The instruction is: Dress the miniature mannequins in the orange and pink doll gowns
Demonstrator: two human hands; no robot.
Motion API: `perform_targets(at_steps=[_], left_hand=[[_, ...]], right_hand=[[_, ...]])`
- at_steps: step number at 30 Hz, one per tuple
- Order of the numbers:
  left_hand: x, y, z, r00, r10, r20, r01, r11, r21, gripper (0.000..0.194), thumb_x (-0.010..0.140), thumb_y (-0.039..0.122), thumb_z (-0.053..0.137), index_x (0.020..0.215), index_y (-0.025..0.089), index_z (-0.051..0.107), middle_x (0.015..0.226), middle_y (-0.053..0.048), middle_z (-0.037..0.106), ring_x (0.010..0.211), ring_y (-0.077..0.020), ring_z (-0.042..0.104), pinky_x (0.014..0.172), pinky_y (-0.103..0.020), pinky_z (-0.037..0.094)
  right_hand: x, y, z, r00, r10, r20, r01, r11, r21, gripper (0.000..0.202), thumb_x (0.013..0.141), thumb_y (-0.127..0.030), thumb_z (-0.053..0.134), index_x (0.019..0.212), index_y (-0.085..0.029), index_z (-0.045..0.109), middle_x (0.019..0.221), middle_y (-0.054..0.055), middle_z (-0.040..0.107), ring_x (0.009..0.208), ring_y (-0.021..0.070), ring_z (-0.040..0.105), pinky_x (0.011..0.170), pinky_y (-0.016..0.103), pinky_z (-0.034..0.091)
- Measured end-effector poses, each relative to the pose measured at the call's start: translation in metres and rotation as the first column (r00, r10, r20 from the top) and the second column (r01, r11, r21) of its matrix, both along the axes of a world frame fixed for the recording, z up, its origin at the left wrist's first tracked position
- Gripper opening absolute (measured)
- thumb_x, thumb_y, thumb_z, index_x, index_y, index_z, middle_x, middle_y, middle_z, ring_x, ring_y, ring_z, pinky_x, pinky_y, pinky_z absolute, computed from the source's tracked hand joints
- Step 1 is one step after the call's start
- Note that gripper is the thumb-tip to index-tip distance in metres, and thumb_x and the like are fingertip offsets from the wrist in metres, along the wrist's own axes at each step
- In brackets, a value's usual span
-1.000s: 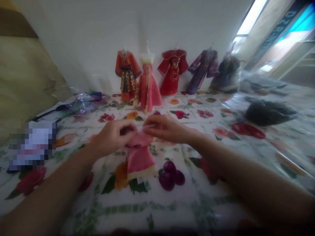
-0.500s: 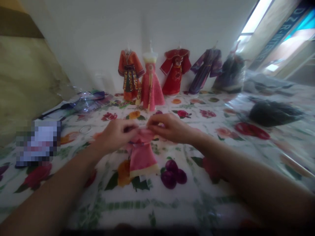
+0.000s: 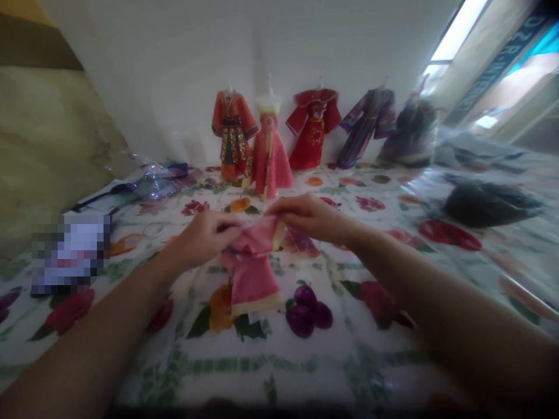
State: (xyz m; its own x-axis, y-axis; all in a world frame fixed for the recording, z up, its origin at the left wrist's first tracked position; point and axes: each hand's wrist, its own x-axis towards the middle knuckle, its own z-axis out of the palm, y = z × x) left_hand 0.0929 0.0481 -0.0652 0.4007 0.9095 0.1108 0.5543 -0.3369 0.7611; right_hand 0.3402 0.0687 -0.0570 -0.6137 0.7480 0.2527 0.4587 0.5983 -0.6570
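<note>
A small pink doll garment with cream trim lies on the flowered tablecloth, its lower end flat towards me. My left hand pinches its upper left edge between thumb and fingers. At the upper right, my right hand grips the cloth near a cream-edged corner with its fingertips. A patterned, reddish-purple piece shows just below the right hand. Just behind the hands, a pink doll dress with a cream top stands upright on a form.
Along the wall stand an orange doll robe, a red one and a purple one. Clear plastic packaging lies at the left, near a pixelated item. A dark bundle in clear plastic lies at the right.
My right hand has shifted slightly right and up, pulling the garment's upper part wider. Its cream edge and the patterned piece beneath are now more visible. The left hand has barely moved.
</note>
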Motion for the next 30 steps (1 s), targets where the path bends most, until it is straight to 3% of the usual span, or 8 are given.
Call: perform_targets(at_steps=[4, 8, 12, 16, 22, 30], left_hand=[[0.000, -0.001, 0.002, 0.997, 0.046, 0.060, -0.042, 0.997, -0.064, 0.030, 0.083, 0.032, 0.051, 0.080, 0.017, 0.076, 0.059, -0.001, 0.064, 0.052, -0.0117, 0.050, 0.048, -0.023, 0.037], [0.001, -0.002, 0.003, 0.992, 0.033, 0.121, -0.016, 0.990, -0.139, 0.038, 0.087, 0.037, 0.045, 0.076, 0.016, 0.074, 0.058, -0.001, 0.059, 0.050, -0.0100, 0.044, 0.046, -0.022, 0.033], [0.005, -0.003, -0.001, 0.999, -0.010, 0.046, 0.011, 1.000, -0.021, 0.032, 0.087, 0.042, 0.055, 0.076, 0.016, 0.071, 0.066, -0.001, 0.062, 0.060, -0.0111, 0.051, 0.054, -0.022, 0.038], [0.010, -0.004, -0.011, 0.999, -0.017, 0.044, 0.014, 0.998, 0.057, 0.025, 0.082, 0.039, 0.065, 0.075, 0.015, 0.070, 0.063, 0.001, 0.058, 0.058, -0.0101, 0.048, 0.053, -0.022, 0.035], [0.010, -0.003, -0.014, 0.993, -0.007, 0.116, 0.000, 0.998, 0.060, 0.020, 0.083, 0.031, 0.061, 0.073, 0.015, 0.067, 0.061, 0.004, 0.053, 0.057, -0.0086, 0.044, 0.053, -0.022, 0.032], [0.005, -0.001, -0.009, 0.997, -0.018, 0.078, 0.014, 0.999, 0.045, 0.020, 0.082, 0.029, 0.056, 0.071, 0.015, 0.066, 0.064, 0.003, 0.056, 0.063, -0.0109, 0.049, 0.058, -0.023, 0.036]], right_hand=[[-0.007, -0.005, -0.001, 1.000, 0.005, -0.024, -0.006, 1.000, -0.029, 0.025, 0.091, -0.028, 0.053, 0.103, -0.016, 0.073, 0.094, 0.005, 0.071, 0.082, 0.0167, 0.063, 0.072, 0.028, 0.045], [-0.016, -0.012, -0.004, 1.000, -0.006, -0.014, 0.005, 0.997, -0.080, 0.025, 0.090, -0.033, 0.058, 0.095, -0.013, 0.072, 0.076, 0.003, 0.065, 0.066, 0.0117, 0.056, 0.060, 0.025, 0.041], [-0.019, -0.014, -0.008, 0.999, -0.018, -0.029, 0.017, 0.998, -0.061, 0.020, 0.089, -0.030, 0.058, 0.081, -0.014, 0.067, 0.068, -0.001, 0.058, 0.061, 0.0096, 0.049, 0.057, 0.025, 0.037], [-0.019, -0.014, -0.012, 0.998, -0.058, -0.028, 0.056, 0.995, -0.086, 0.024, 0.090, -0.035, 0.058, 0.074, -0.017, 0.061, 0.063, -0.002, 0.051, 0.057, 0.0099, 0.045, 0.053, 0.025, 0.033], [-0.015, -0.009, -0.016, 0.996, -0.088, -0.014, 0.083, 0.973, -0.214, 0.029, 0.090, -0.046, 0.056, 0.077, -0.020, 0.059, 0.062, -0.001, 0.052, 0.051, 0.0118, 0.048, 0.048, 0.026, 0.034], [-0.011, -0.004, -0.009, 0.991, -0.128, -0.032, 0.123, 0.985, -0.123, 0.027, 0.088, -0.042, 0.059, 0.076, -0.019, 0.063, 0.066, 0.000, 0.054, 0.058, 0.0123, 0.046, 0.053, 0.027, 0.034]])
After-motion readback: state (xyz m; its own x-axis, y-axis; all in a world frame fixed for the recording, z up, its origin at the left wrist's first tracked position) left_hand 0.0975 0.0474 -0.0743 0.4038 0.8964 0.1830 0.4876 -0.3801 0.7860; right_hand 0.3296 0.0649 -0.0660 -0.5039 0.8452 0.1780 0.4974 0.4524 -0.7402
